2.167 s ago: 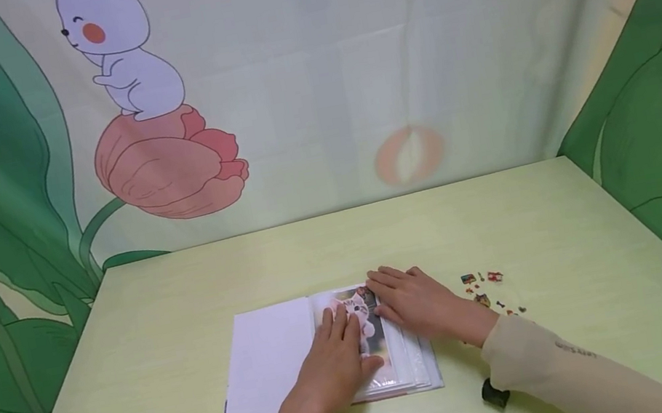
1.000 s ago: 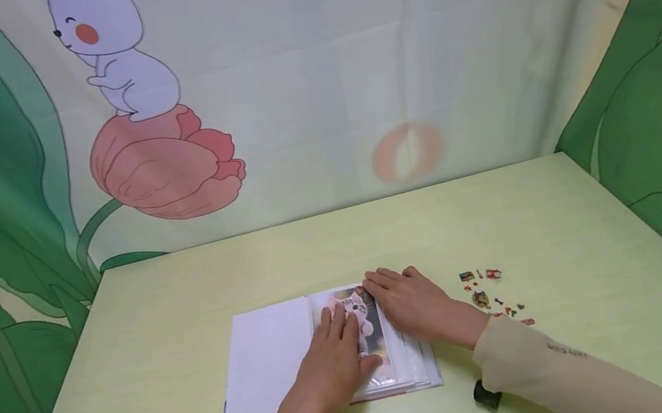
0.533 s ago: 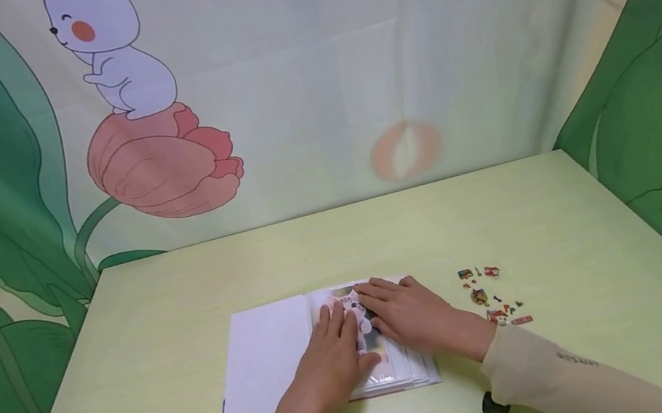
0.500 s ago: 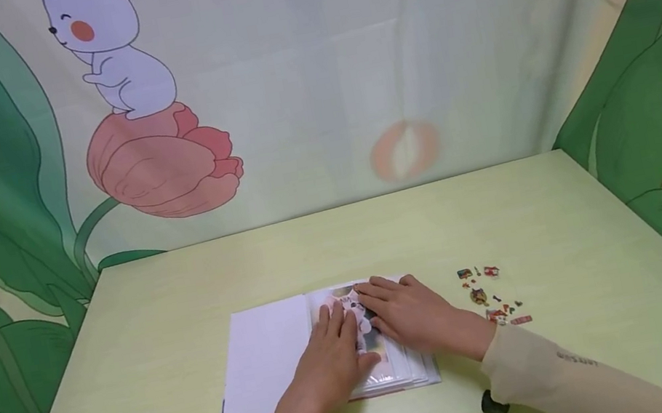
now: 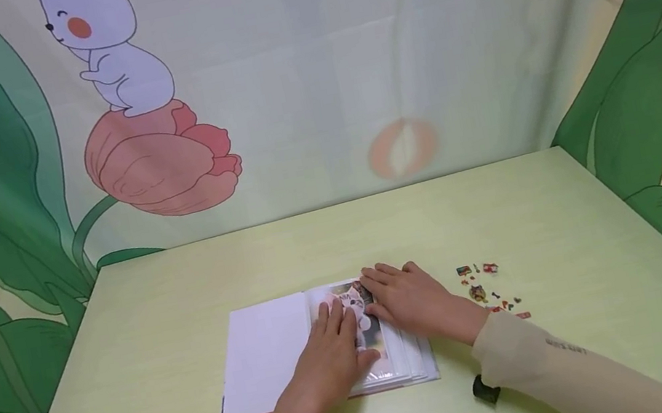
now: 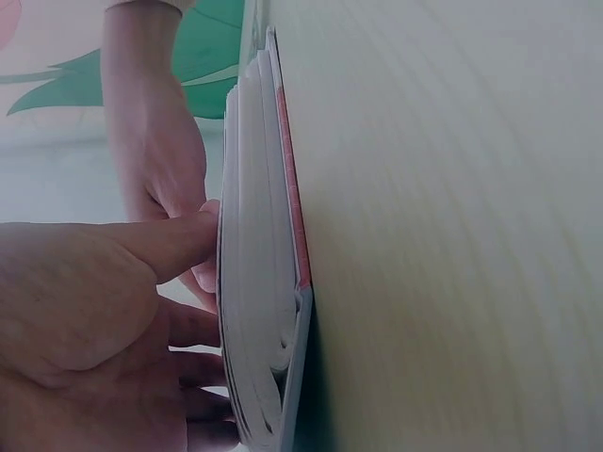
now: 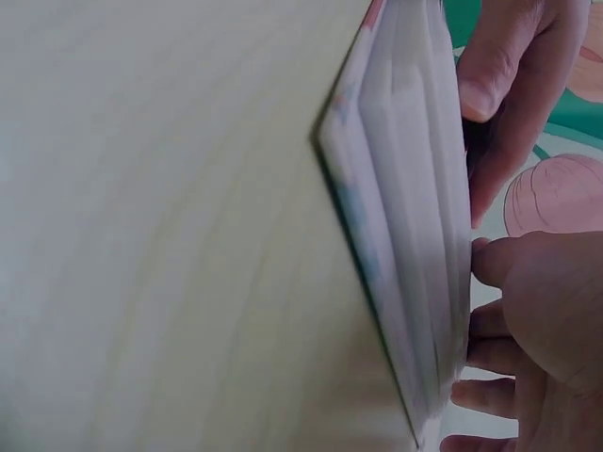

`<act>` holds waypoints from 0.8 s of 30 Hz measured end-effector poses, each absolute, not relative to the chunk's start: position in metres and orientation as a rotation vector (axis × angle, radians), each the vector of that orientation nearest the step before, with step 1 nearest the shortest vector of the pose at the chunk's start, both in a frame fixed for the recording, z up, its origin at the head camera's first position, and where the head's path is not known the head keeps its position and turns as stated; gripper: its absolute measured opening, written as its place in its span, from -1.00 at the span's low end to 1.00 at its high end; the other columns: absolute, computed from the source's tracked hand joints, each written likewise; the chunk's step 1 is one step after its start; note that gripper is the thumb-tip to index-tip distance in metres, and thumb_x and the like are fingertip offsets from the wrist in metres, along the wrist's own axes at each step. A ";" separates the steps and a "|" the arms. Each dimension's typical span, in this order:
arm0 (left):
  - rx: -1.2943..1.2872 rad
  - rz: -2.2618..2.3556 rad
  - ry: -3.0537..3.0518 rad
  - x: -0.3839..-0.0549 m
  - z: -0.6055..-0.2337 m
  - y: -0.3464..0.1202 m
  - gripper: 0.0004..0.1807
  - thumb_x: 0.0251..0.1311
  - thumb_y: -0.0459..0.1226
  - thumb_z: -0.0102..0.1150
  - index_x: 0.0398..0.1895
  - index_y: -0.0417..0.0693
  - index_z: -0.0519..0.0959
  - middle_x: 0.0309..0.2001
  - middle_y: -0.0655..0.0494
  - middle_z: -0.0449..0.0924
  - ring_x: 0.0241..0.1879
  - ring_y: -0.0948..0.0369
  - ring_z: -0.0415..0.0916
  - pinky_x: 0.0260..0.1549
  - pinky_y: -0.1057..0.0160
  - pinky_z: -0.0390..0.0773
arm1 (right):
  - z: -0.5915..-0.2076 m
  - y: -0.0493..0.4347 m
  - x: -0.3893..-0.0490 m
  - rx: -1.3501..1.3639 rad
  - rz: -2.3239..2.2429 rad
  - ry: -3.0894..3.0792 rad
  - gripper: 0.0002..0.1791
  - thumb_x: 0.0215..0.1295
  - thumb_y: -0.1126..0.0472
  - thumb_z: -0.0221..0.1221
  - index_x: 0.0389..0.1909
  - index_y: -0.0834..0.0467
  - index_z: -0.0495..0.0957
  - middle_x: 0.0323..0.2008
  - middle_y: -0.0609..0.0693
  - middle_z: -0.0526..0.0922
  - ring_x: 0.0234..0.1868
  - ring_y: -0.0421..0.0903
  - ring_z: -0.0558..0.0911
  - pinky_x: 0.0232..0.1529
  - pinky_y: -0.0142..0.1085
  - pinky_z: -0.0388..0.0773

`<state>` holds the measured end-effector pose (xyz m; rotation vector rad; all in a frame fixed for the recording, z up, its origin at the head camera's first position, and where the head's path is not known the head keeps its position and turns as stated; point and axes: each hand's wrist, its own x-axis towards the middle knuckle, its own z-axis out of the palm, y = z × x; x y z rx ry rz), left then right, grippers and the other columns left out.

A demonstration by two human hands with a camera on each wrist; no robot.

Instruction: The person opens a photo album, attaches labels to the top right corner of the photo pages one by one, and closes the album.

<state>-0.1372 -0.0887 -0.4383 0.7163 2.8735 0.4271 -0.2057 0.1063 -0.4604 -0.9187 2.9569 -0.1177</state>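
Observation:
A photo album (image 5: 264, 355) lies spread on the table, its blank white inside cover at the left. In the sleeve on its right side is a photo of a light-coloured kitten (image 5: 373, 343), partly covered by both hands. My left hand (image 5: 328, 354) rests on the photo with fingers stretched out and thumb spread. At the upper right corner of the photo, my right hand (image 5: 410, 299) lies with extended fingers on the page. The left wrist view shows the stacked page edges (image 6: 254, 217) under the left fingertips. In the right wrist view, the right fingertips (image 7: 490, 400) touch the top page.
Several small colourful stickers (image 5: 478, 293) lie on the table to the right of the album, some behind the right forearm. A small black object (image 5: 486, 389) is beneath the right sleeve (image 5: 551, 360). A curtain printed with a rabbit (image 5: 129, 79) hangs behind the table (image 5: 164, 354).
Half a second ago my right hand lay further left over the photo; it has slid back up and right to the corner, uncovering more of it. My left hand has stayed put.

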 end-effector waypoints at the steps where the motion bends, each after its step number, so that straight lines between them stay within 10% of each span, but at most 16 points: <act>1: 0.715 0.430 2.873 -0.137 -0.439 -0.089 -0.20 0.44 -0.01 0.21 0.47 -0.46 0.26 0.53 -0.44 0.08 0.56 -0.28 -0.05 0.51 -0.13 0.09 | -0.461 0.106 -0.207 -0.906 -0.125 2.957 -0.34 0.61 -0.17 -0.01 0.54 0.12 0.33 0.54 0.03 0.31 0.54 0.07 0.27 0.33 0.11 0.38; 24: 0.707 0.441 2.856 -0.138 -0.437 -0.089 -0.19 0.46 -0.01 0.18 0.50 -0.46 0.23 0.55 -0.43 0.04 0.58 -0.26 -0.09 0.52 -0.11 0.07 | -0.464 0.107 -0.184 -1.137 -0.085 2.912 -0.37 0.57 0.07 0.02 0.57 0.16 0.26 0.59 0.03 0.20 0.58 0.03 0.19 0.27 0.08 0.42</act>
